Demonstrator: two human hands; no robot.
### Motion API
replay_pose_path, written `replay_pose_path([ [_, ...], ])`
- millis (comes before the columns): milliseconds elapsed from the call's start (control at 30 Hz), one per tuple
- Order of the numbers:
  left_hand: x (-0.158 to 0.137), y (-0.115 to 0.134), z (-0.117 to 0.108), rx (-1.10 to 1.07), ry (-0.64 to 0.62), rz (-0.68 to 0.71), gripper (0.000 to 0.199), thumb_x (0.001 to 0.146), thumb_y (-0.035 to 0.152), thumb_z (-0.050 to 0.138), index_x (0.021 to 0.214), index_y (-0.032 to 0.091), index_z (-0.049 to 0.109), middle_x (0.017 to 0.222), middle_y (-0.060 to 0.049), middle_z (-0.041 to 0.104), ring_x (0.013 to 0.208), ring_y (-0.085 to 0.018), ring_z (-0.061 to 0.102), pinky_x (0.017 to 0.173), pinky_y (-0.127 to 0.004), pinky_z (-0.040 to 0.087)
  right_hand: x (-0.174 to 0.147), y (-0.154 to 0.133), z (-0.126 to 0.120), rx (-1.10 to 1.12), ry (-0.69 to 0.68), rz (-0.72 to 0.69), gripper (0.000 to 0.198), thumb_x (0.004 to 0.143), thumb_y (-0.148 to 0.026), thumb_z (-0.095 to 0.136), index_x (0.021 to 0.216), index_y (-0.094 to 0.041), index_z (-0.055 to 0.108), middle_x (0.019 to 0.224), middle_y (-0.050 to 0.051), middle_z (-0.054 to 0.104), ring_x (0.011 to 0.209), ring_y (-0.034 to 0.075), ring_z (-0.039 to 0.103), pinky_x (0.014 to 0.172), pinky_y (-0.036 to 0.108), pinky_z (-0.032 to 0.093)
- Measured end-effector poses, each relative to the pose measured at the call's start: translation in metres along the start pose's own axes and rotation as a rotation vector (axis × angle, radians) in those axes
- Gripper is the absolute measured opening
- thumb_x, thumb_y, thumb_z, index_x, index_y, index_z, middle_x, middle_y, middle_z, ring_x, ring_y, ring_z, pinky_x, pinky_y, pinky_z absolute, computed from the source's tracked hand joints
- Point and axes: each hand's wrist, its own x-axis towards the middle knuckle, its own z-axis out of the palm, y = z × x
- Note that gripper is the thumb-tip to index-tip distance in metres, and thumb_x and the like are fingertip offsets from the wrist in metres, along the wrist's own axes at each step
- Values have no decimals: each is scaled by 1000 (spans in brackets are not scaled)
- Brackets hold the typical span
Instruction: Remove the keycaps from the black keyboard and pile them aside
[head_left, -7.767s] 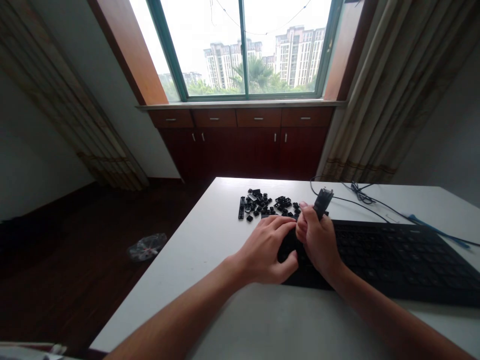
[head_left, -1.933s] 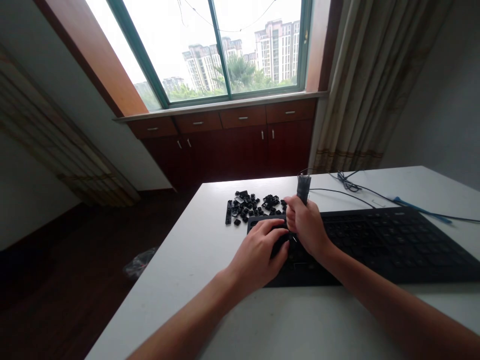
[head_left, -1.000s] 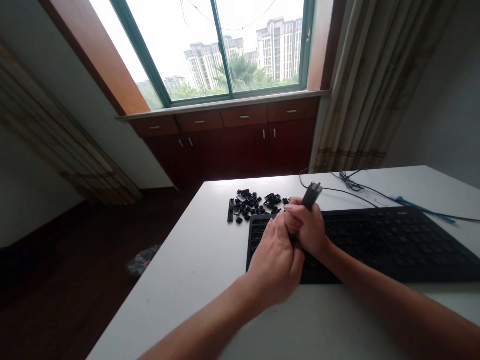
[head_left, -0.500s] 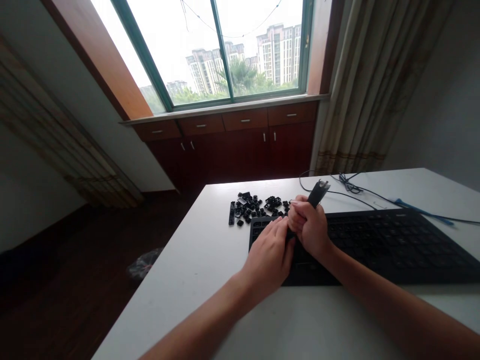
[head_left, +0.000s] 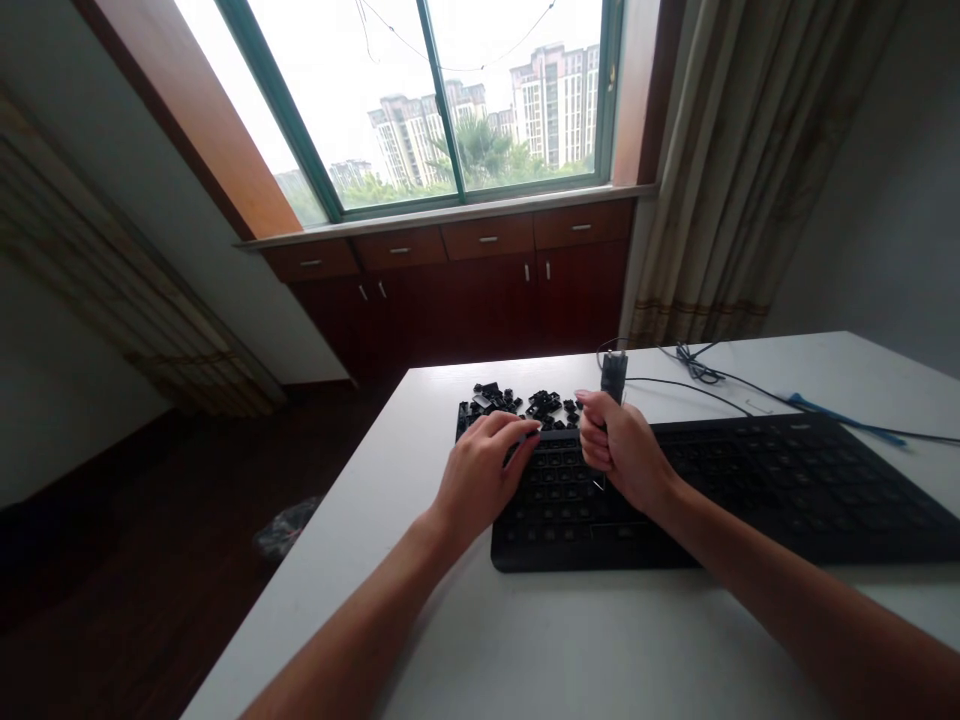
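Note:
A black keyboard (head_left: 757,500) lies on the white table, with many keycaps gone from its left part. My right hand (head_left: 626,445) is wrapped round the black handle of a keycap puller (head_left: 614,375). Metal prongs stick up at its top, and a thin wire end shows below my fist, over the keys. My left hand (head_left: 484,465) is at the keyboard's upper left corner, thumb and forefinger pinched on a small black keycap (head_left: 533,433), mostly hidden by the fingers. Just beyond these fingertips lies a pile of loose black keycaps (head_left: 487,396).
A black cable (head_left: 701,372) lies bundled behind the keyboard. A blue strip (head_left: 847,422) with a dark cord lies at the right. The white table (head_left: 360,560) ends at the left above a dark floor, where a clear plastic bag (head_left: 286,528) lies.
My left hand has moved left, from beside my right hand to the keyboard's corner near the pile. The puller in my right hand has turned more upright, and its wire end now shows.

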Motion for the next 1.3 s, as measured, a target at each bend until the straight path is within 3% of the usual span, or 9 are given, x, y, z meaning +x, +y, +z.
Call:
replay_pose_path([
  [167, 1, -7, -1, 23, 38, -83, 25, 103, 28, 55, 124, 22, 66, 119, -8, 68, 109, -25, 64, 98, -47, 53, -4, 8, 5, -138, 0, -4, 50, 86, -48, 70, 56, -23, 38, 44, -9, 33, 35, 5, 26, 32, 20, 19],
  [267, -3, 11, 2, -57, -26, -95, 24, 102, 26, 52, 121, 21, 66, 121, -8, 67, 113, -25, 63, 102, -46, 52, -5, 15, 8, -161, 22, -84, 53, 86, -53, 70, 55, -23, 38, 42, -10, 32, 34, 5, 24, 32, 21, 19],
  [367, -9, 38, 6, -169, -117, -74, 36, 100, 19, 46, 135, 19, 57, 135, -10, 63, 124, -26, 59, 111, -46, 47, -8, 24, 9, -161, -35, -209, 52, 88, -51, 69, 54, -23, 40, 44, -8, 33, 37, 6, 26, 36, 23, 22],
  [467, -14, 62, 12, -236, -210, -47, 59, 93, 14, 44, 152, 11, 38, 154, -17, 48, 145, -31, 43, 124, -51, 34, -12, 31, 7, -146, -117, -305, 51, 91, -44, 66, 53, -22, 41, 46, -7, 34, 40, 7, 28, 38, 25, 23],
  [567, -17, 75, 18, -234, -275, -49, 78, 89, 15, 47, 159, 1, 16, 167, -24, 24, 157, -34, 20, 129, -55, 22, -16, 32, 6, -87, -81, -356, 51, 94, -39, 63, 51, -22, 40, 44, -8, 33, 39, 7, 26, 39, 25, 22],
  [633, -19, 77, 22, -220, -279, -51, 82, 91, 17, 47, 161, 1, 7, 168, -25, 19, 159, -33, 14, 129, -55, 21, -18, 31, 5, -65, -56, -371, 50, 93, -37, 63, 51, -22, 41, 44, -7, 34, 40, 7, 27, 40, 26, 23],
  [800, -21, 73, 28, -187, -273, -7, 83, 96, 18, 43, 161, 4, -6, 168, -25, 18, 159, -31, 12, 129, -56, 23, -19, 28, 6, -19, -56, -380, 50, 92, -38, 65, 50, -22, 43, 43, -7, 35, 40, 7, 27, 40, 26, 23],
  [1133, -23, 71, 31, -142, -253, 84, 79, 98, 17, 40, 160, 0, -7, 164, -30, 26, 157, -33, 19, 128, -56, 26, -22, 28, 3, -52, -49, -454, 52, 91, -36, 65, 46, -22, 42, 43, -5, 36, 41, 9, 28, 43, 29, 24],
  [1300, -23, 71, 29, -135, -256, 67, 77, 98, 17, 40, 160, 1, -3, 164, -29, 28, 155, -35, 24, 126, -57, 30, -27, 27, 0, -101, -54, -464, 52, 93, -36, 63, 47, -23, 41, 44, -4, 36, 43, 11, 29, 45, 31, 25],
])
